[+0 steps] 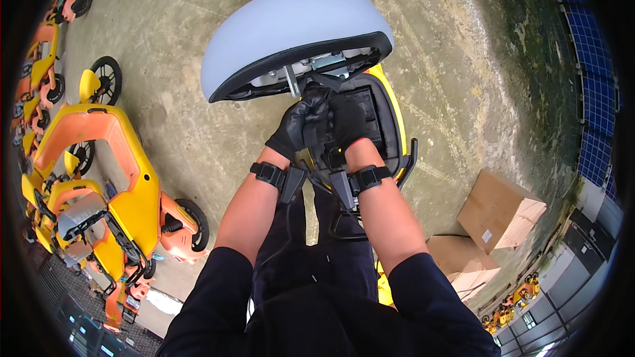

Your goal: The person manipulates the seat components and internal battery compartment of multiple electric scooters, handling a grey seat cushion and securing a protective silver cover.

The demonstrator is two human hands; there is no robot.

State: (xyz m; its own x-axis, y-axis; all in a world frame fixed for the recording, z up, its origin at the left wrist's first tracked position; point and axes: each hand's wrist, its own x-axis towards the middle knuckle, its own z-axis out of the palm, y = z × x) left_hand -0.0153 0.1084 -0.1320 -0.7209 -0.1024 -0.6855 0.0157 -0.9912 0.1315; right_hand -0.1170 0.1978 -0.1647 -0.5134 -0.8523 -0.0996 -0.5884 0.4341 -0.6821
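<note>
A light grey-blue scooter seat (291, 30) is tipped up in front of me, its black-edged underside turned toward me. A metal bracket (331, 61) and a metal pin (292, 82) show beneath it. Below the seat is the scooter's black seat compartment (380, 102) with a yellow rim. My left hand (291, 127), in a black glove, is closed under the seat's lower edge. Beside it, my right hand (348, 121), also black-gloved, is closed with its fingers at the same spot. Whatever lies in the fingers is hidden by the gloves and dark parts.
Several yellow-and-orange scooters (135, 178) stand at the left. Two cardboard boxes, one upper (497, 215) and one lower (456, 259), are on the concrete floor (436, 112) at the right. Blue panels (591, 79) line the far right. Black boxes (291, 184) are strapped to my wrists.
</note>
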